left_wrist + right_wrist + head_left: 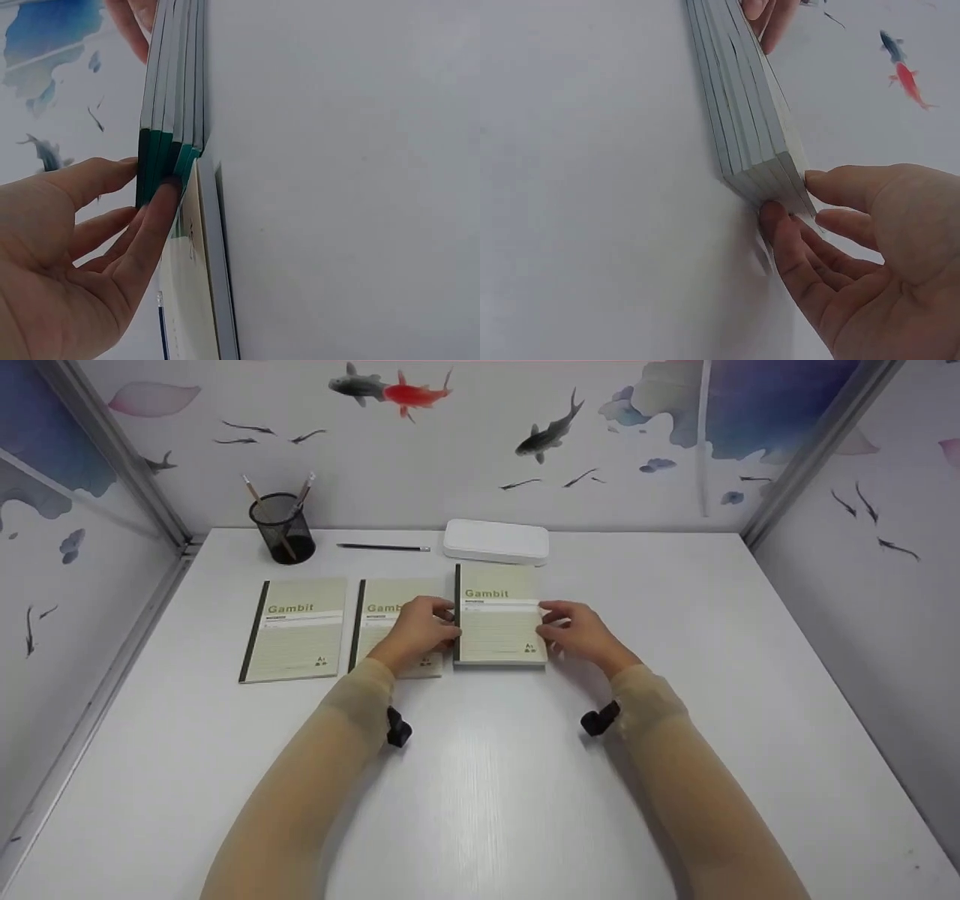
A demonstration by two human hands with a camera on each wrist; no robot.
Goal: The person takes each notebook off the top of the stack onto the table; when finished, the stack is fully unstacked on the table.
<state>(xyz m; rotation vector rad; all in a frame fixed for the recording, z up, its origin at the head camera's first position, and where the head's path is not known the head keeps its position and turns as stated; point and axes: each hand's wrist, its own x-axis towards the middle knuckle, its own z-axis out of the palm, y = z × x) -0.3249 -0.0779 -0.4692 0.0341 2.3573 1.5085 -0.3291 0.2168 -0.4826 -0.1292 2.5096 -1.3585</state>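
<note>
Cream rectangular paper notebook stack (499,634) seems built, left hand (417,631) and right hand (583,636) gripping it; two notebooks (298,646) leftward of it seem unadded.

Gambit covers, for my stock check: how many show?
3: left cover, middle cover partly behind the left hand, and top cover on the stack; more may be hidden beneath.

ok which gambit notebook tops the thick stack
The rightmost notebook, between the left hand and right hand; the left notebook and middle notebook look far thinner.

Left hand (420,628) and right hand (581,634) face inward, apparently relaxed.
</note>
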